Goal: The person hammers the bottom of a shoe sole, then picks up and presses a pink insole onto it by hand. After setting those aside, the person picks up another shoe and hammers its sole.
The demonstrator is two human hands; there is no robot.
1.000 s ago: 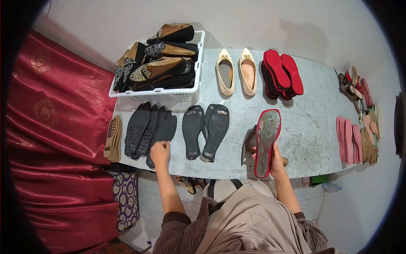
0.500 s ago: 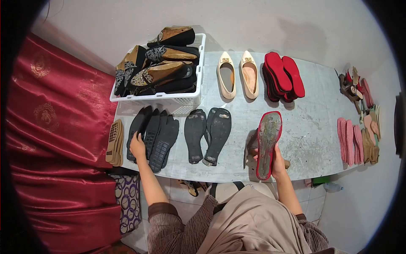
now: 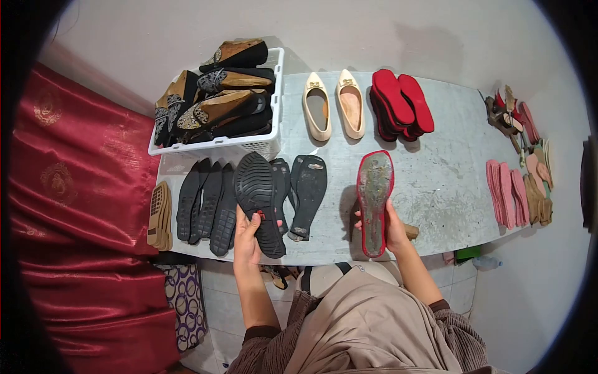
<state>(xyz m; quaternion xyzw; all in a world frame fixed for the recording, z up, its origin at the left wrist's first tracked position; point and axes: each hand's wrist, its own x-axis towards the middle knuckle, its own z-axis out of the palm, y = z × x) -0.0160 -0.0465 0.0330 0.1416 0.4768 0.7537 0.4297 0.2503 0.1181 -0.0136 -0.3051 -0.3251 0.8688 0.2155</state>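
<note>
My left hand (image 3: 246, 240) is closed around a black shoe sole (image 3: 254, 187), its ridged tread facing up above the table. In my right hand (image 3: 395, 229) is a red-edged insole (image 3: 375, 181), its grey, rough-looking underside turned toward me. A gap of table separates the two held pieces. Just left of the held sole stand several black soles (image 3: 193, 202) in a row. Behind it to the right lie more black soles (image 3: 309, 193), partly covered by it. Part of a brown wooden-looking piece (image 3: 411, 232) shows beside my right hand.
A white basket (image 3: 215, 148) of shoes on lasts stands at the back left. Cream shoes (image 3: 350, 118) and stacked red insoles (image 3: 398, 103) are behind. Tan soles (image 3: 160, 215) lie at the left edge, pink strips (image 3: 506, 193) at the right. A red curtain (image 3: 81, 187) hangs left.
My left hand has moved right from the row of black soles and now holds up one black sole. My right hand still holds the red-edged insole, and the whole view has shifted slightly.
</note>
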